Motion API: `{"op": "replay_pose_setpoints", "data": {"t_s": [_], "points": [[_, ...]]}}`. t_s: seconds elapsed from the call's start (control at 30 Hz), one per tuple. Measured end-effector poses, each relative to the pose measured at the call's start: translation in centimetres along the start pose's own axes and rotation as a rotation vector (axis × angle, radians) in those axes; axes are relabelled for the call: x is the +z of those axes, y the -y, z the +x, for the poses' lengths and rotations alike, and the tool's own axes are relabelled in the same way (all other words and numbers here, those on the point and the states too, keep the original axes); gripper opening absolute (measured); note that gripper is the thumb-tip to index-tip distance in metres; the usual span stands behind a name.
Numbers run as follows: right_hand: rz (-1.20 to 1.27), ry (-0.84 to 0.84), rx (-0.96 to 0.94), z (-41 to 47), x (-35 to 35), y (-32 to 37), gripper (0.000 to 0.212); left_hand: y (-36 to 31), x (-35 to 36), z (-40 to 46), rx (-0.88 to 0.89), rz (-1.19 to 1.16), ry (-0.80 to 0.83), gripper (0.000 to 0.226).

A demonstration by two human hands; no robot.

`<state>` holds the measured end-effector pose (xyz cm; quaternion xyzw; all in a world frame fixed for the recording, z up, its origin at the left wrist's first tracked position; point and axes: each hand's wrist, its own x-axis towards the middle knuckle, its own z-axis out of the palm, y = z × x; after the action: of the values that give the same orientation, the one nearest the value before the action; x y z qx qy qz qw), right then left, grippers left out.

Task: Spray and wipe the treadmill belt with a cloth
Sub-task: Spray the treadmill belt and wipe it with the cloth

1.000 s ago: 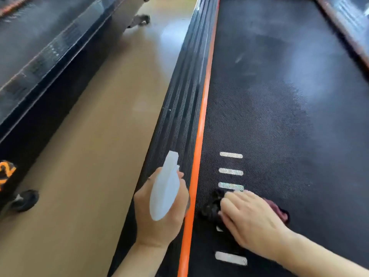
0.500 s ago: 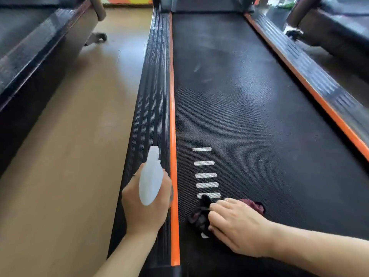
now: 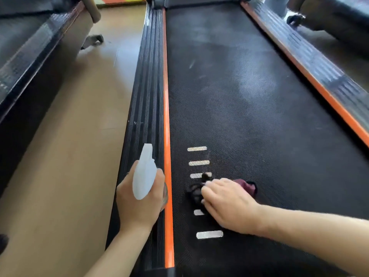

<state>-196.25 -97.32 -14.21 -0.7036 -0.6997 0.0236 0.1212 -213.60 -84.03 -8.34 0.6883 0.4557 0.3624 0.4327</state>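
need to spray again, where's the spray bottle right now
In the head view, the spray bottle is lower left of centre, held in the left hand over the ribbed side rail.

Tan wood floor (image 3: 65,148); neighbouring treadmill (image 3: 26,62) left, another (image 3: 339,19) right.
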Motion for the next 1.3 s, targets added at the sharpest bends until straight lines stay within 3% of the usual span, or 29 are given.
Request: {"op": "replay_pose_setpoints", "data": {"t_s": [0.1,0.2,0.27,0.37,0.4,0.5,0.63,0.8,0.87,1.0,1.07,1.2,1.3], "points": [[0.034,0.078,-0.190,-3.4,-0.6,1.1,0.021,-1.2,0.7,0.7,-0.018,-0.014,0.046,0.011],[-0.057,0.082,-0.319,-0.9,-0.6,-1.9,0.020,-1.5,1.7,1.7,-0.008,0.016,0.082,0.010],[-0.136,-0.049,-0.100,1.9,-0.6,-6.4,0.018,-1.6,2.8,2.1,-0.028,-0.005,0.103,0.011],[-0.164,-0.189,0.448,4.4,-1.4,-12.8,0.019,-1.9,4.2,2.0,-0.035,-0.065,0.218,0.006],[-0.169,-0.210,0.522,4.2,-1.2,-13.1,0.017,-1.9,4.6,1.9,-0.032,-0.085,0.266,0.006],[-0.122,-0.198,0.356,1.8,-0.5,-8.2,0.016,-1.8,5.7,1.9,-0.051,-0.161,0.342,0.014],[0.067,0.030,0.002,-3.4,-0.6,1.2,0.016,-2.3,6.8,1.9,-0.098,-0.153,0.374,0.007],[0.070,0.138,-0.284,-3.8,-0.7,0.1,0.021,-3.6,7.1,2.6,-0.133,-0.058,0.454,0.009],[-0.023,0.069,-0.143,-2.4,-0.8,-3.8,0.017,-3.8,7.4,2.9,-0.117,0.064,0.503,0.020],[-0.140,-0.152,0.445,-0.1,-2.2,-11.4,0.017,-4.6,8.2,3.6,-0.136,0.190,0.599,0.043],[-0.179,-0.189,0.513,0.4,-2.1,-9.8,0.016,-5.0,8.8,4.1,-0.157,0.193,0.588,0.041],[0.001,-0.051,0.126,-1.3,-0.8,0.2,0.013,-5.9,9.2,4.9,-0.138,0.190,0.605,0.043],[0.105,0.073,-0.155,-2.6,-0.3,1.0,0.021,-6.2,9.1,5.0,-0.107,0.177,0.640,0.037]]}}
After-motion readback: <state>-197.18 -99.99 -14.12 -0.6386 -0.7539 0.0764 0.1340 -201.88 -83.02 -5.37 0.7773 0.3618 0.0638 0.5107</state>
